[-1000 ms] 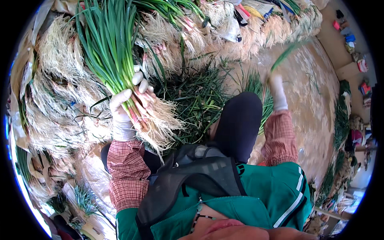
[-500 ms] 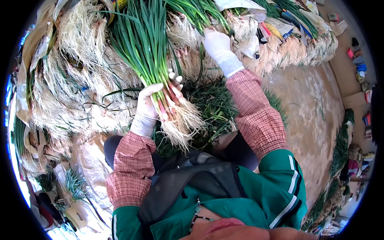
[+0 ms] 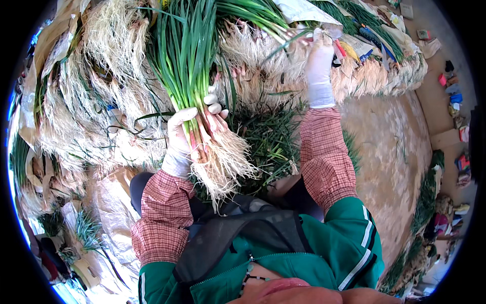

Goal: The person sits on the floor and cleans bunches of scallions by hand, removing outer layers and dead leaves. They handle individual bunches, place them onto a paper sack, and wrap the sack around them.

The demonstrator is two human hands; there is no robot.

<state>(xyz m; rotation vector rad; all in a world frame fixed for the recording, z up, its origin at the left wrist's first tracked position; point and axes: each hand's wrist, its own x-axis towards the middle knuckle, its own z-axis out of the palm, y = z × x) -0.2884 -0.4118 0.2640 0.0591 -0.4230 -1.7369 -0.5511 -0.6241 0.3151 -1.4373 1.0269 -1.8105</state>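
Observation:
My left hand [image 3: 181, 126], in a white glove, is wrapped round a thick bunch of green garlic [image 3: 188, 66]. The bunch's long leaves point away from me, and its pinkish stem bases and pale roots hang towards my lap. Farther right, my right hand [image 3: 320, 50], also in a white glove, is closed at the root end of a few green garlic stalks [image 3: 268, 23] stretching from the far pile. Motion smears those stalk ends, and the fingertips partly hide them. Beneath the hands lies a heap of loose green leaves [image 3: 268, 134].
Stacked green garlic with hanging roots [image 3: 96, 111] fills the left and far side. A white sheet [image 3: 309, 12] covers part of the far stack. Bare brown floor [image 3: 385, 142] lies to the right, with small coloured items [image 3: 455, 98] along the far-right edge.
My right hand has moved right and away from me, with the stalks at its fingers. The bunch in my left hand has shifted slightly, its roots hanging nearer to me.

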